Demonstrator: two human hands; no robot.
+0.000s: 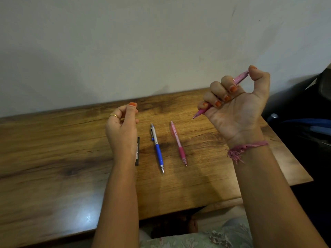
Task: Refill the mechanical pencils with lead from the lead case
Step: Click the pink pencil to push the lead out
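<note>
My right hand (238, 104) is raised over the table's right side and grips a pink mechanical pencil (240, 77) in its fist. The tip points down-left and my thumb lies on the top end. My left hand (123, 126) hovers above the table with its fingers loosely curled toward the thumb; nothing shows in them. On the wooden table (53, 149) lie a blue and silver mechanical pencil (157, 147) and a second pink mechanical pencil (178, 143), side by side with tips toward me. The black lead case (137, 151) lies just left of them, mostly hidden behind my left wrist.
A pale wall stands right behind the table's far edge. Dark bags or a seat (304, 113) sit beyond the table's right edge. My lap in patterned cloth (197, 238) shows below the near edge.
</note>
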